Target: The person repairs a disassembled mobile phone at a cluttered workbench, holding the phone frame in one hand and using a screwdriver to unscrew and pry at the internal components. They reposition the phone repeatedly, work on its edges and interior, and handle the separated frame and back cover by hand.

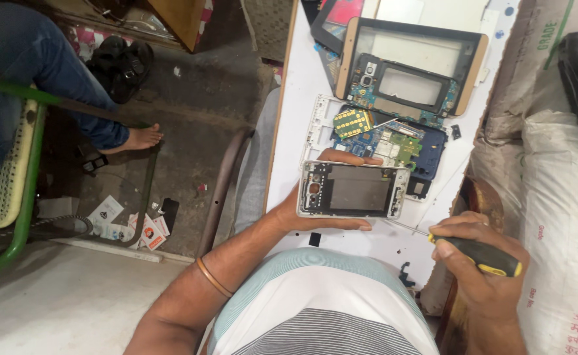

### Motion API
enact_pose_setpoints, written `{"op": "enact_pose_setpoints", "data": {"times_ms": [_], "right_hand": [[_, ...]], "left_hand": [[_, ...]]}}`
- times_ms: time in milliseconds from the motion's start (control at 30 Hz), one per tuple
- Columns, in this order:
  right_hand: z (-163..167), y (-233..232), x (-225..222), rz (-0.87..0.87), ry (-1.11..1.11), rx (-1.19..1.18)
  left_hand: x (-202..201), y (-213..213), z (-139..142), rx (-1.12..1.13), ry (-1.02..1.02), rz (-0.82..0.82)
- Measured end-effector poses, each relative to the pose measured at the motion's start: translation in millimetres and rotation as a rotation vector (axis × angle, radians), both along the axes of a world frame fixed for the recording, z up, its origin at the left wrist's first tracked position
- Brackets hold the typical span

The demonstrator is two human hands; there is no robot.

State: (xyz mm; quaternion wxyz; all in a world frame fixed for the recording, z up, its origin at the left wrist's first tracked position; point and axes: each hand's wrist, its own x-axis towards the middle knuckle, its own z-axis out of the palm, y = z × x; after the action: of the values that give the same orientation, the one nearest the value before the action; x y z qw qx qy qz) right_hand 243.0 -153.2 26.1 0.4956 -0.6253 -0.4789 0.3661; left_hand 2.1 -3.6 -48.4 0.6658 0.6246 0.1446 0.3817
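The left hand [302, 212] grips a silver, opened phone frame [353, 189] above the white desk [302, 98]; stripped boards lie beyond. The right hand [479, 263] is closed round a black-and-yellow screwdriver [479, 255]. Disassembly looks well advanced.

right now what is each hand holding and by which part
The left hand grips the silver rectangular phone frame by its left end. The right hand holds the black-and-yellow-handled screwdriver by its handle.
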Motion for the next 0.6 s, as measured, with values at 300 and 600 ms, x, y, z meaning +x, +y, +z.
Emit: {"op": "enact_pose_setpoints", "data": {"times_ms": [300,600], "right_hand": [[1.9,7.1,-4.1,0.05,-0.15,-0.011],[-3.4,3.3,-2.0,0.029,-0.066,0.018]], "left_hand": [[0.0,0.8,-3.2,0.031,0.064,0.03],[1.4,-1.0,-8.0,-0.017,0.017,-0.001]]}}
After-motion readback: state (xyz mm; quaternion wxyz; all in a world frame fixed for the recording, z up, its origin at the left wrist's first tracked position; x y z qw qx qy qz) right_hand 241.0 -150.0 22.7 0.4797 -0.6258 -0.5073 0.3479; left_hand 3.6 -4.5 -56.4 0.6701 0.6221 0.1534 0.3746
